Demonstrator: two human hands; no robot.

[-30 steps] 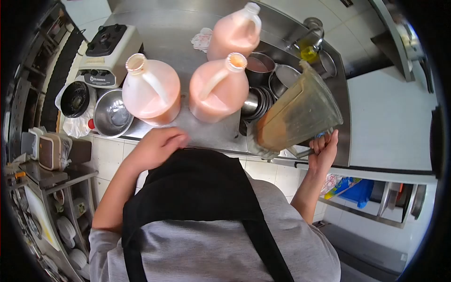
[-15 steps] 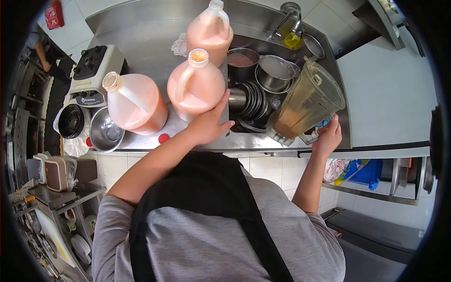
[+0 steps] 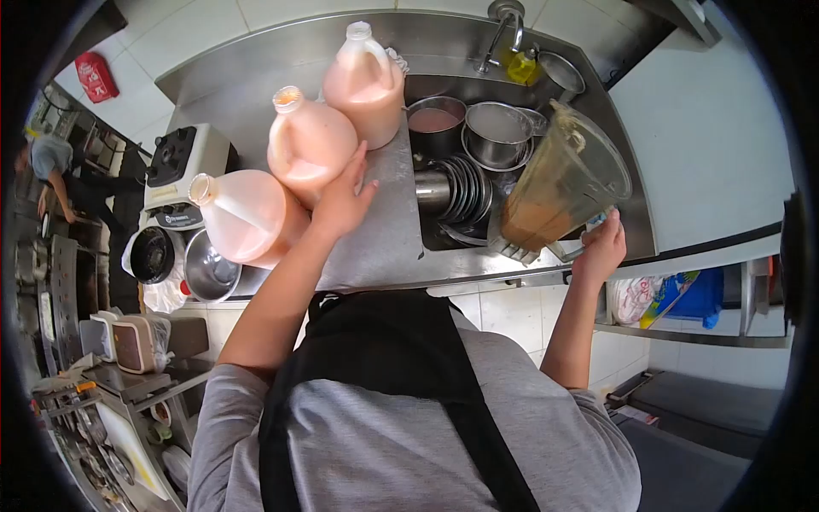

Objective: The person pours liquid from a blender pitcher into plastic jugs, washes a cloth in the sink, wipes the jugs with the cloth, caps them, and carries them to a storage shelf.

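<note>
My left hand (image 3: pixel 344 198) lies with fingers spread against the right side of the middle jug (image 3: pixel 311 141), which is open-topped and holds pink-orange liquid. A second jug (image 3: pixel 252 218) stands in front of it to the left, and a third jug (image 3: pixel 365 85) behind it to the right. My right hand (image 3: pixel 602 247) is closed round the handle of a cloudy blender pitcher (image 3: pixel 567 183), tilted over the sink's front right, with brown-orange residue near its base.
The sink (image 3: pixel 444 85) holds pots (image 3: pixel 497 136) and stacked metal dishes (image 3: pixel 461 189) under a faucet (image 3: pixel 505 30). At the left are a blender base (image 3: pixel 183 166) and a metal bowl (image 3: pixel 212 266). Another person (image 3: pixel 53 162) stands at the far left.
My left hand has moved left and the middle jug has shifted left with it, closer to the front jug. My right hand still has the pitcher. The view has turned, showing another person.
</note>
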